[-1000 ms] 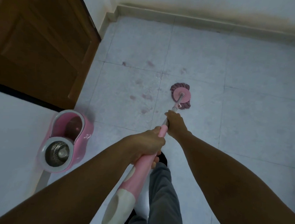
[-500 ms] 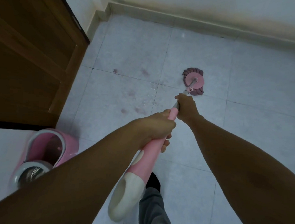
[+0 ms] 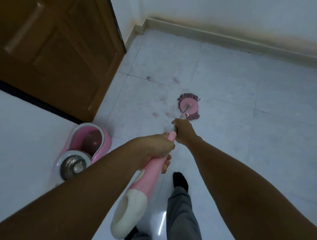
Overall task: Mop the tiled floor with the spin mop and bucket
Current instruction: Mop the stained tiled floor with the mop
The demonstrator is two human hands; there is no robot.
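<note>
Both hands hold the pink spin mop handle (image 3: 152, 171). My left hand (image 3: 154, 147) grips the thick pink part; my right hand (image 3: 183, 130) grips the metal shaft further down. The round pink mop head (image 3: 188, 108), with dark mauve fringe, rests flat on the white tiled floor (image 3: 244, 123), just right of several purplish stains (image 3: 160, 113). The pink spin bucket (image 3: 83, 149), with its steel spinner basket, stands on the floor to my left, beside the door.
A brown wooden door (image 3: 53, 48) stands open at the left, its edge near the bucket. A beige skirting board (image 3: 230, 39) runs along the far wall. My dark-socked foot (image 3: 180, 181) and grey trouser leg are under the handle.
The mop head has slid back toward me and to the left, closer to the stains. The view has swung right, bringing the whole bucket back into sight.
</note>
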